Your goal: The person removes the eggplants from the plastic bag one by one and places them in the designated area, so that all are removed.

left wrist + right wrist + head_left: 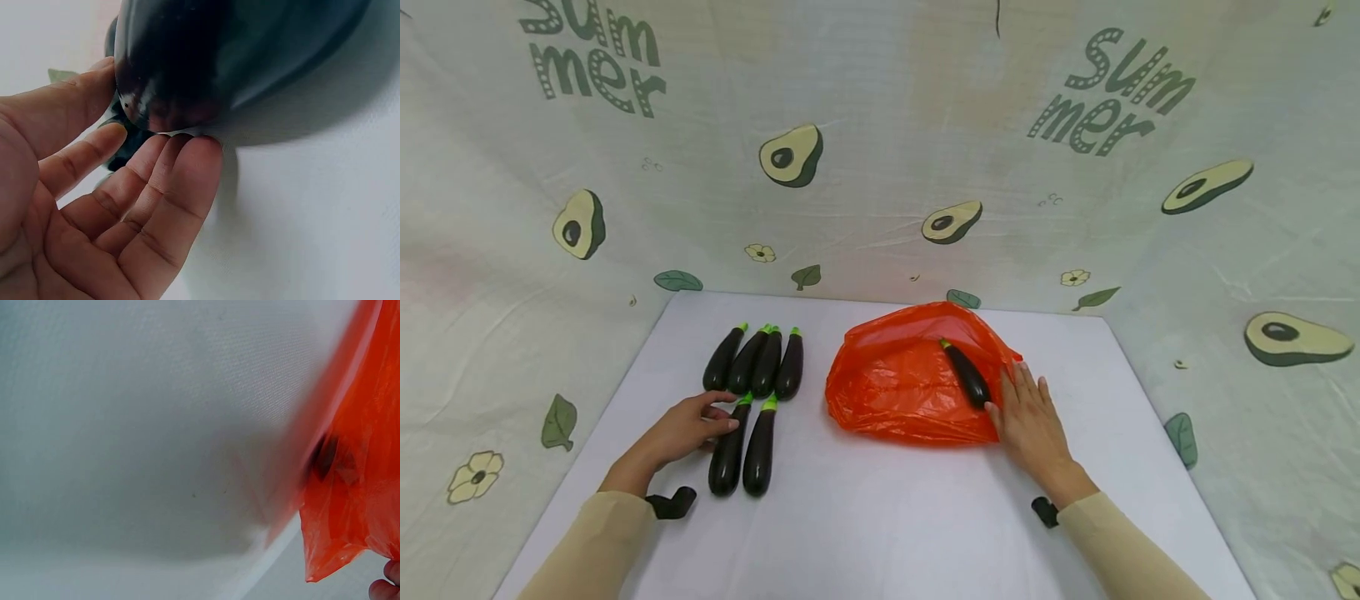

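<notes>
My left hand reaches in at the left side of the nearest left eggplant, thumb and index fingertips right at its upper part. In the left wrist view the fingers are loosely bent beside a large dark glossy eggplant. My right hand lies with straight, spread fingers along the right edge of an open red plastic bag. One eggplant lies in the bag, near the right thumb. The right wrist view shows the bag with a few fingertips at its lower edge.
A second eggplant lies beside the one at my left hand. Several more eggplants stand in a row behind, green stems pointing away. All rest on a white table, with a patterned cloth hanging around its back and sides.
</notes>
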Demonstrator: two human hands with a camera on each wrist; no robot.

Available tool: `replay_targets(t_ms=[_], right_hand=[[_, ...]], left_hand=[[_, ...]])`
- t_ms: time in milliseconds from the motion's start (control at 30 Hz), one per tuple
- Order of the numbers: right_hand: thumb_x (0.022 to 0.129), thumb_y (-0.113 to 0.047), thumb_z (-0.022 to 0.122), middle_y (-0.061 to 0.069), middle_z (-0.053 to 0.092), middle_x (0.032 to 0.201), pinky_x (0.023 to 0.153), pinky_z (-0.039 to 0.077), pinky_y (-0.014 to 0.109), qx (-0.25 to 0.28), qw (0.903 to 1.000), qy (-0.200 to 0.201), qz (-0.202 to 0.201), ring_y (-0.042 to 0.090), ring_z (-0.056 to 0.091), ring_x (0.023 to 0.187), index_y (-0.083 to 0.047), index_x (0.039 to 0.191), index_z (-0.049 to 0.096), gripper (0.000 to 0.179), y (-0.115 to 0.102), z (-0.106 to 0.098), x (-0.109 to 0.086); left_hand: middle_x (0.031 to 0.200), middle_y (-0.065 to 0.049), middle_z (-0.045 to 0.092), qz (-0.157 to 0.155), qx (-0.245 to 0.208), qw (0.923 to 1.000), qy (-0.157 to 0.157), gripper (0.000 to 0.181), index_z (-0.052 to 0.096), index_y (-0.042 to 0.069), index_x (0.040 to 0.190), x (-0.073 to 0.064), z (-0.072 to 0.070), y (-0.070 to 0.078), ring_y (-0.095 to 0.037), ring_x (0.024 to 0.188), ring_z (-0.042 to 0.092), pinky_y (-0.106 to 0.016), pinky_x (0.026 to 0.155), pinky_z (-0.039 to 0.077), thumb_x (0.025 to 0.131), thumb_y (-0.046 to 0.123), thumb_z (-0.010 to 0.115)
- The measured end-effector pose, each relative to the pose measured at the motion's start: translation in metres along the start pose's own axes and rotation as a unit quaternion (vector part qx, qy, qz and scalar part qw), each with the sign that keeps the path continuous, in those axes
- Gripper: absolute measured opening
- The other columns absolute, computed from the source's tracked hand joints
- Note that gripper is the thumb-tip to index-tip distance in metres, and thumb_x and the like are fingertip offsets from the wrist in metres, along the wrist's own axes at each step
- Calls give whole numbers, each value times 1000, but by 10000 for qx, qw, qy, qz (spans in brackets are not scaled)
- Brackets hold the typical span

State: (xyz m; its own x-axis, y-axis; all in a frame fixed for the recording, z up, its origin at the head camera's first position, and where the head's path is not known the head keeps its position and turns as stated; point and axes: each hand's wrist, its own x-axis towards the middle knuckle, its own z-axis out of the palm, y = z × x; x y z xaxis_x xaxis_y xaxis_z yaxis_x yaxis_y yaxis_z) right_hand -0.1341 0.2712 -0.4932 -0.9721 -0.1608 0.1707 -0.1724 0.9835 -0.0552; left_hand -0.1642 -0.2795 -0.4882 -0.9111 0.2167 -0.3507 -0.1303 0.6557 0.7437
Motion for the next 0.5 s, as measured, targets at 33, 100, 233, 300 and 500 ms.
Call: replay_targets(t_ms=[33,100,233,300,500], right_hand=[[106,-33,60,34,28,167,128,17,66,-2,10000,-16,28,50,24,157,10,159,33,73,0,0,0],[106,-33,61,34,28,167,127,17,66,-20,10000,-23,45,50,24,157,10,159,33,73,1,0,-1],[106,-33,61,34,28,167,127,17,66,-50,10000,-21,28,50,25,157,10,159,33,74,1,0,-1],[106,-33,61,34,28,167,127,17,66,-49,10000,-8,15,50,25,157,10,159,33,74,0,1,-1],[106,-33,62,34,29,166,127,18,66,-67,10000,9,10,50,26,156,10,159,34,74,0,1,0]], left_hand=[[125,-25,68,7,-15,10000,-3,58,52,0,148,0,0,0,-23,98,70,-39,77,64,101,25,73],[126,-25,68,3,-68,10000,-18,58,51,0,149,1,1,0,-23,98,70,-39,78,64,101,25,73],[126,-26,68,11,-145,9999,-13,58,51,-1,149,2,1,-1,-23,97,71,-39,78,64,101,24,73],[125,-25,68,54,-160,9999,14,58,52,-1,148,1,1,-1,-23,97,72,-39,78,65,101,23,74],[125,-24,69,300,45,9994,166,57,54,-1,147,-1,-1,3,-23,95,73,-41,81,64,101,25,73]])
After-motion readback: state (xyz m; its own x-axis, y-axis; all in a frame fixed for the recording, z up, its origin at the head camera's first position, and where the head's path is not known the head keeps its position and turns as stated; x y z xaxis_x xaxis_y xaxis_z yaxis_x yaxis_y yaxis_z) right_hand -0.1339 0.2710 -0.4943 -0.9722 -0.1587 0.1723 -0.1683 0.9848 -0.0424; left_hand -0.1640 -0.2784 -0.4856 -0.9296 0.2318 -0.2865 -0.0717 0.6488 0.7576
